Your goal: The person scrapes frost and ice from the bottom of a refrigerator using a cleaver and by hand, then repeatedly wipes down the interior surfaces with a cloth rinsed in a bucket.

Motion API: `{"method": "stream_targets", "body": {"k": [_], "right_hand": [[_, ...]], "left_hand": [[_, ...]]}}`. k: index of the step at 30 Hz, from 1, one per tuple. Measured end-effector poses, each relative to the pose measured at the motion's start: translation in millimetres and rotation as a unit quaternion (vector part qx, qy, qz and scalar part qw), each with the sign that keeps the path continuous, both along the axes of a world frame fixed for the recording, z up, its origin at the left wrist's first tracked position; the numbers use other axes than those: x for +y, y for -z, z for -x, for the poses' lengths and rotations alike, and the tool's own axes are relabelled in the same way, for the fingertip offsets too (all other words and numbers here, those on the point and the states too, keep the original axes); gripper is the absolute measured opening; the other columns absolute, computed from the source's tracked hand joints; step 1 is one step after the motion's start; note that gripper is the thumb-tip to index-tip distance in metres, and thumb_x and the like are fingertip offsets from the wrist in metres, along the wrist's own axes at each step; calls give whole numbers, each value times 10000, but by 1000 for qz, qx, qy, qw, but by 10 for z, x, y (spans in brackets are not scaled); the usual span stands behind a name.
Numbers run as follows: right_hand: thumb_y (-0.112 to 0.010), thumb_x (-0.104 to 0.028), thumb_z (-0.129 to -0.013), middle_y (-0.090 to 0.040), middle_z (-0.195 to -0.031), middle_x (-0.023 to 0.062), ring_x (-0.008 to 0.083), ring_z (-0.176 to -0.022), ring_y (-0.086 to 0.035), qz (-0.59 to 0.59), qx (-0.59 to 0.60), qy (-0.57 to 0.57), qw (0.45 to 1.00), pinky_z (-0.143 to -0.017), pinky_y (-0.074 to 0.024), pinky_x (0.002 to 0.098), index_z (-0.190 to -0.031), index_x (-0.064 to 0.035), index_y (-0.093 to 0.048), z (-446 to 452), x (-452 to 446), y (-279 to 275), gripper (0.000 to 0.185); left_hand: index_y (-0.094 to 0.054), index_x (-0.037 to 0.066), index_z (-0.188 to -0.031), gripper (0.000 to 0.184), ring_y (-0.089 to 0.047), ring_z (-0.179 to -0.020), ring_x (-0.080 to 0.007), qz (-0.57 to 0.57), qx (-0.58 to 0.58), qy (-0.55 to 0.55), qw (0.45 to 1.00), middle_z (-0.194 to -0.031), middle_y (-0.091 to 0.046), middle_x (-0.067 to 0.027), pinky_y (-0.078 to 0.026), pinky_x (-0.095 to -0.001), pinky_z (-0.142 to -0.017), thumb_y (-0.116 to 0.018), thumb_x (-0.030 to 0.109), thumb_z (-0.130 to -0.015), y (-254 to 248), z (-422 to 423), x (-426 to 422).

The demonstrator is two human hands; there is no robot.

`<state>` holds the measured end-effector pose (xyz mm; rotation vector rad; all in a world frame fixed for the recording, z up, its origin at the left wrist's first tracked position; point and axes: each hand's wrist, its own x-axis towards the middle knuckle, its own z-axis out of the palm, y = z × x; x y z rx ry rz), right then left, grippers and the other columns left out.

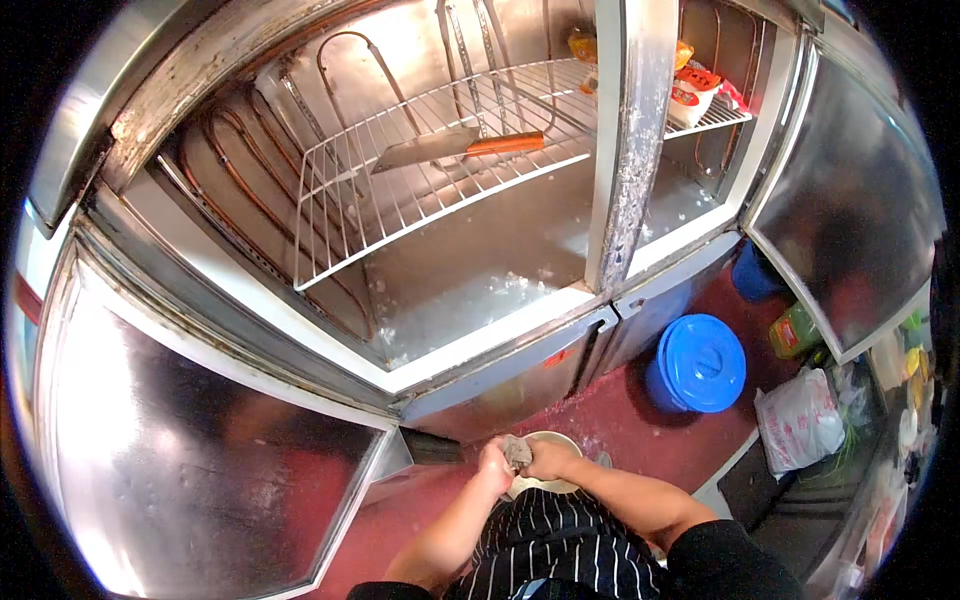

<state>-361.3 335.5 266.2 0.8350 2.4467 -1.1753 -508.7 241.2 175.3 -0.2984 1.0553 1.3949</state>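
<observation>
Striped apron cloth (560, 540) fills the bottom of my view, closest to the camera, with a black sleeve at either side and both bare forearms reaching forward from it. Just past it I have the grey rag (517, 453) between the two hands, over the near part of a pale basin (570, 443). My left hand (494, 466) is closed on the rag's left side, and my right hand (545, 460) is closed against its right side; the bunched rag shows between them, touching both. How each finger is bent I cannot tell at this size.

Beyond the hands stands the open steel cabinet, well apart from the rag. On its white wire shelf (420, 215), a cleaver (430, 149) lies flat, blade toward the shelf's left edge and orange-brown handle toward the right. A yellow packet (582, 44) sits by the shelf's far right corner, and more packets (694, 95) rest on the rack right of the upright post. One steel door (200, 440) hangs open at my left, another (850, 200) at my right. Right of the hands, on the red floor (610, 405), I see a blue lidded bucket (703, 362), and farther right a white plastic bag (800, 420).
</observation>
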Motion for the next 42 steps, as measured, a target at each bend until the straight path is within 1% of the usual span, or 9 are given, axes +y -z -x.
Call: {"method": "stream_targets", "body": {"k": [7, 9, 13, 16, 21, 23, 25, 34, 42], "right_hand": [[-714, -317, -835, -649, -930, 139, 196, -658, -628, 667, 138, 196, 706, -469, -460, 303, -1214, 3, -577, -32, -1, -741, 515], [-750, -227, -792, -556, -944, 172, 190, -515, -527, 895, 200, 35, 397, -434, -455, 269, -1342, -2, -494, 66, -11, -1011, 647], [-802, -285, -761, -515, -930, 191, 153, -527, -491, 896, 258, 1, 361, -436, -405, 205, -1345, 8, -444, 46, -4, -1134, 745], [-820, -274, -761, -544, -920, 139, 144, -580, -512, 831, 229, 79, 500, -435, -388, 201, -1276, -2, -475, -85, 53, -1069, 677], [-798, -229, -798, -604, -835, 102, 111, -576, -513, 492, 32, 123, 861, -439, -385, 233, -1010, -62, -621, -44, 134, -609, 323], [-776, -250, -810, -669, -879, 152, 202, -697, -637, 464, 200, 166, 847, -584, -519, 329, -985, -41, -666, 22, -77, -264, 294], [-747, -254, -823, -711, -1052, 199, 308, -969, -693, 83, 98, 34, 991, -838, -551, 399, -1099, -21, -672, 34, -78, 36, 369], [-716, -350, -842, -685, -1151, 265, 416, -1063, -669, -31, 26, 14, 999, -942, -519, 484, -1273, -7, -574, 60, -194, 198, 568], [-675, -324, -859, -697, -1042, 305, 458, -963, -691, -64, 3, -52, 997, -862, -549, 530, -1255, 12, -513, 42, -248, 196, 544]], "left_hand": [[-555, 58, -1400, 537, -473, -1360, -437, -274, -133, 95, 948, -1396, -530, -318, -381, -543, -1125, -554, 336, -940, -1970, 166, 186], [-516, 35, -1445, 618, -469, -1364, -445, -385, -179, 117, 898, -1424, -508, -324, -361, -552, -1143, -601, 340, -914, -2166, 180, 289], [-709, 5, -1032, 313, -601, -1214, -378, -517, 21, 224, 826, -1219, -653, -290, -432, -490, -1074, -681, 281, -887, -2481, 250, 431], [-562, 47, -718, 254, -609, -733, -119, -306, 238, 249, 887, -740, -628, -17, -494, -296, -703, -721, 141, -893, -2640, 95, 384], [-585, 55, -648, 375, -582, -598, -132, -120, 519, 247, 809, -596, -590, -9, -477, -337, -589, -730, 278, -912, -1716, -59, 337], [-614, 25, -672, 400, -520, -571, -134, -31, 581, 230, 781, -603, -595, -60, -428, -374, -537, -731, 326, -908, -1460, -150, 319], [-618, 14, -670, 406, -471, -551, -144, -32, 607, 180, 773, -595, -577, -93, -386, -404, -506, -729, 325, -907, -1142, -259, 285], [-687, -28, -736, 476, -640, -675, -405, 148, 646, 125, 739, -733, -673, -236, -464, -510, -699, -621, 398, -939, -279, -296, 242], [-707, -42, -763, 375, -589, -623, -192, 226, 474, -1, 851, -679, -673, -121, -484, -401, -644, -695, 293, -929, -559, -426, 141]]}}
